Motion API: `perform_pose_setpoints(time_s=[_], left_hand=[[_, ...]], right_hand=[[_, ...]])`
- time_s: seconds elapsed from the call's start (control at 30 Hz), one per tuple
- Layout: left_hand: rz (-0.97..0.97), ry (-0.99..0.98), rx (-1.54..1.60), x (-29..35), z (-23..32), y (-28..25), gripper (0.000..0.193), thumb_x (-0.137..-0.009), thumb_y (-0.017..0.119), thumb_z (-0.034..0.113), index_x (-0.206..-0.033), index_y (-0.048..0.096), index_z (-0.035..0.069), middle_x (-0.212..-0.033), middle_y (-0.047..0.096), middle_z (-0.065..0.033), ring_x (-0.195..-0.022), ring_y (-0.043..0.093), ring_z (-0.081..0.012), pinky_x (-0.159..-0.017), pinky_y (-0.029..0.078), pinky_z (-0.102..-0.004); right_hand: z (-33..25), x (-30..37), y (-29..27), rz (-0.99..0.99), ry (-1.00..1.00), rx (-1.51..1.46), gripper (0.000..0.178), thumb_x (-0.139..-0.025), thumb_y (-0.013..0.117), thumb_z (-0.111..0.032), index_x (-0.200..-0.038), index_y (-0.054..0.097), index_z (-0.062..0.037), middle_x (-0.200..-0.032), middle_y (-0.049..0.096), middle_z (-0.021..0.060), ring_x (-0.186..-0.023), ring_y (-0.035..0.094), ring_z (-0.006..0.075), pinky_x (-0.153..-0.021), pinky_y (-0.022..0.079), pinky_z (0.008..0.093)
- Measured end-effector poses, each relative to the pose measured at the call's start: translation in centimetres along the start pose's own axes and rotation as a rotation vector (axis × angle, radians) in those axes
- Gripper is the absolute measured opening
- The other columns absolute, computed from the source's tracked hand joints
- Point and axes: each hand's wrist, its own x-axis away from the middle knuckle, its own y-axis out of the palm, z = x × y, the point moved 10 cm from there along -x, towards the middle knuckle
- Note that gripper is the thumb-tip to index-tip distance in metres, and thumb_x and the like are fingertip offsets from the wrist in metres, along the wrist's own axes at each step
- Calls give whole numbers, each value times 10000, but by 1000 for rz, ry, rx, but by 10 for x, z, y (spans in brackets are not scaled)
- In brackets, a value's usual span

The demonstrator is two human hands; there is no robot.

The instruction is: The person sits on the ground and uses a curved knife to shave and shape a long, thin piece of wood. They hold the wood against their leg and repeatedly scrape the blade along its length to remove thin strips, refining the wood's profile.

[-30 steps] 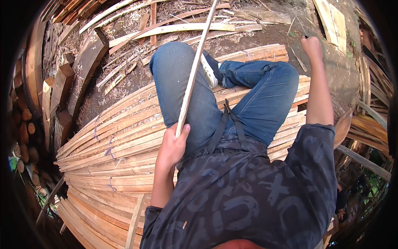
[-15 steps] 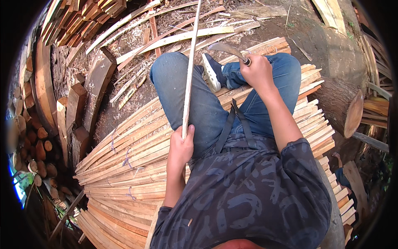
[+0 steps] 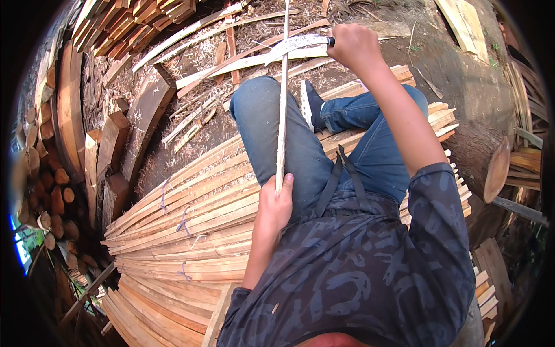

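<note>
My left hand [image 3: 275,207] is closed around the near end of a long, thin wooden strip [image 3: 282,121]. The strip points away from me over my left thigh and runs out past the top of the view. Beyond my knees, my right hand [image 3: 355,47] grips the dark handle of a sickle [image 3: 300,43]. Its curved, pale blade reaches leftward and crosses the strip's far part. Whether the edge touches the wood I cannot tell. Bundled wooden slats [image 3: 191,217] lie beneath and beside my legs.
Stacked timber [image 3: 139,23] stands at the far left, near upright thick beams [image 3: 147,110]. Long curved offcuts [image 3: 248,63] and shavings cover the ground ahead. A cut log [image 3: 496,170] lies to my right. Round logs [image 3: 56,199] are piled at the left edge.
My right hand has moved forward with the sickle, whose blade has gone from right of the strip to crossing it. The left hand still grips the strip's near end.
</note>
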Motion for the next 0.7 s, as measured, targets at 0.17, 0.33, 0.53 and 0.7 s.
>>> perform_pose_setpoints(time_s=[0.17, 0.33, 0.53, 0.7], left_hand=[[9, 18, -5, 1, 9, -1, 389, -951, 532, 277, -769, 539, -67, -602, 526, -223, -546, 522, -332, -552, 402, -422], [45, 46, -52, 2, 9, 0, 401, -944, 543, 300, -768, 541, -61, -627, 544, -274, -609, 559, -451, -571, 419, -458], [110, 8, -75, 5, -11, -13, 404, -941, 545, 312, -777, 545, -57, -650, 556, -290, -660, 578, -474, -599, 439, -466], [97, 16, -104, 0, -6, -15, 412, -935, 554, 322, -781, 554, -59, -681, 571, -307, -698, 585, -488, -612, 441, -485]], right_hand=[[41, -27, 22, -131, 163, 105, 256, -745, 646, -285, -864, 702, -66, -872, 694, 185, -841, 683, 355, -726, 552, 450], [137, -33, 30, -283, 555, 145, 335, -788, 618, -298, -1016, 693, -64, -1061, 675, 191, -1018, 645, 347, -863, 510, 457], [279, 62, 15, -412, 846, 207, 385, -825, 562, -289, -1099, 663, -37, -1172, 637, 200, -1117, 597, 365, -921, 474, 469], [277, 212, 46, -229, 924, -5, 351, -835, 609, -349, -888, 709, -17, -905, 674, 237, -922, 636, 421, -808, 490, 478]])
